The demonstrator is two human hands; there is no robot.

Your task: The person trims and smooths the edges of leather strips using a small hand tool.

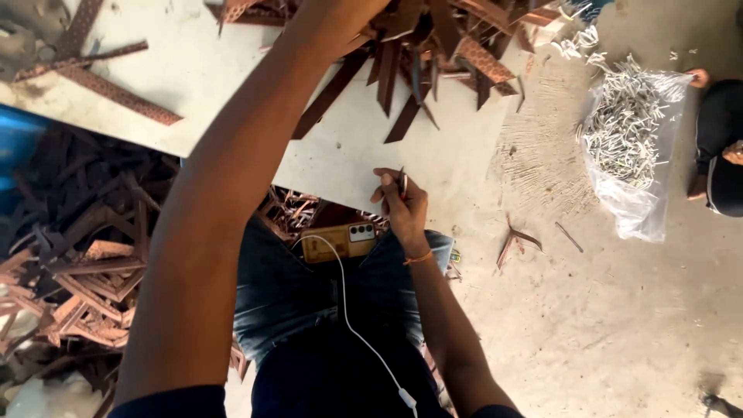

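Note:
My left arm stretches forward and my left hand [333, 23] reaches into a heap of brown strips [441, 46] at the far side of a white board [364, 162]; its fingers are hidden at the frame's top edge. My right hand [402, 205] rests at the board's near edge, pinching a thin dark strip piece [403, 183] upright between thumb and fingers. A phone with a tan back [338, 241] lies on my lap, with a white cable [352, 325] running down from it.
A big pile of brown strips [77, 263] lies at the left. A clear plastic bag of small white pieces [627, 131] sits on the concrete floor at the right, next to another person's legs [720, 147]. A few loose strips [517, 238] lie on the floor.

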